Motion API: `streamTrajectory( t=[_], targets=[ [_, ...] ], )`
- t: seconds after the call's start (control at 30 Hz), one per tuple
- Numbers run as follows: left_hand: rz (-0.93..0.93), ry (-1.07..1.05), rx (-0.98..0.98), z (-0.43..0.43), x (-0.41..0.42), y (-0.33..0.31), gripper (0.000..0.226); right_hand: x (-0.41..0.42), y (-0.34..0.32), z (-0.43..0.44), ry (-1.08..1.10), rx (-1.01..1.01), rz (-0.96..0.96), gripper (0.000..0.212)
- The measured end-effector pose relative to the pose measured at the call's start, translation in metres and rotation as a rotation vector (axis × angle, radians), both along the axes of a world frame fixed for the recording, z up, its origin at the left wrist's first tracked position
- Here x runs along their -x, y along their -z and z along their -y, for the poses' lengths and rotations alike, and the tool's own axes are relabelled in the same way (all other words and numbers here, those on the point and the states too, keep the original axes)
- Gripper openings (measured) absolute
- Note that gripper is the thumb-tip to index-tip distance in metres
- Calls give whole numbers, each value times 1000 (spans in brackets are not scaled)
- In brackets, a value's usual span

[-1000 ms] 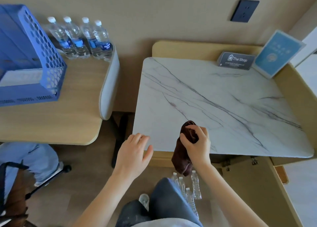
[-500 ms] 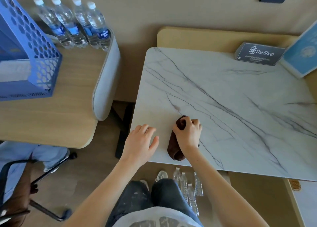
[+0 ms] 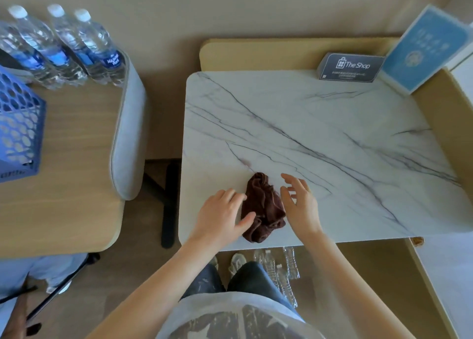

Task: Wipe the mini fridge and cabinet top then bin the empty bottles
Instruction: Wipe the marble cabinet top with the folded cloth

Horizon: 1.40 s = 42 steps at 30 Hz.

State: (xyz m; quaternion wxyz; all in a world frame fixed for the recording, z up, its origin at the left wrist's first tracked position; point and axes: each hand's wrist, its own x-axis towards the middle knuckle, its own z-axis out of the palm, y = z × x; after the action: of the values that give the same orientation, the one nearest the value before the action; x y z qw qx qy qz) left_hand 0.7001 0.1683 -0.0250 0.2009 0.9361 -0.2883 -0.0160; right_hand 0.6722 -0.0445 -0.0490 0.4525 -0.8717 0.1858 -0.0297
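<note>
A crumpled brown cloth (image 3: 263,208) lies on the white marble cabinet top (image 3: 332,139) near its front left corner. My left hand (image 3: 222,213) rests flat just left of the cloth, its thumb touching the cloth's edge. My right hand (image 3: 299,203) hovers just right of the cloth with fingers spread, holding nothing. Several clear empty bottles (image 3: 284,269) lie on the floor below the cabinet's front edge, beside my legs. The mini fridge is not in sight.
Several full water bottles (image 3: 76,47) stand at the back of a wooden desk (image 3: 58,185), next to a blue mesh basket (image 3: 18,123). A dark "The Shop" card (image 3: 350,66) and a blue sign (image 3: 425,47) stand at the cabinet's back right. Another person's legs (image 3: 51,269) show at lower left.
My right hand has let go of the cloth, which now lies on the marble top. My left hand has moved right, up against the cloth. The view has tilted closer and downward.
</note>
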Motion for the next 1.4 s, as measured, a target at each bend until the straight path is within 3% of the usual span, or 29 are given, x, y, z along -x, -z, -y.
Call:
streamTrajectory(
  t=[0.13,0.2,0.27,0.37,0.53,0.7,0.8,0.93,1.0,1.07,1.1,1.17,1.3,1.4],
  targets=[
    [-114,146,-135,26,17,13,72,17,10,3,-9,-46,-60,28],
    [-85,173,-220,34,24,24,71,22,16,-2,-15,-75,-92,28],
    [-11,172,-185,37,23,27,51,25,18,-6,12,-123,-95,29],
    [50,117,33,30,17,28,21,27,18,-9,46,-136,-71,32],
    [-163,-129,335,7,24,32,11,25,18,-9,49,-153,-100,36],
    [-427,-595,616,-12,36,40,5,26,21,-13,-7,-82,-92,31],
    [-637,-803,613,-20,33,48,24,28,25,-14,-63,19,-83,36],
    [-776,-825,603,-25,22,42,30,26,25,-14,-96,91,-85,38],
    [-554,-760,458,-28,19,35,15,25,23,-15,-96,151,-85,38],
    [-103,-543,301,-29,18,30,23,23,18,-19,-108,253,-67,41],
    [34,-376,254,-27,17,28,27,22,16,-22,-116,273,-52,42],
    [93,-120,116,-16,16,26,38,19,14,-28,-138,262,-42,42],
    [97,11,-213,13,22,30,55,14,14,-32,-141,260,-43,41],
    [135,20,-151,18,22,33,33,14,15,-30,-146,266,-40,40]
  ],
)
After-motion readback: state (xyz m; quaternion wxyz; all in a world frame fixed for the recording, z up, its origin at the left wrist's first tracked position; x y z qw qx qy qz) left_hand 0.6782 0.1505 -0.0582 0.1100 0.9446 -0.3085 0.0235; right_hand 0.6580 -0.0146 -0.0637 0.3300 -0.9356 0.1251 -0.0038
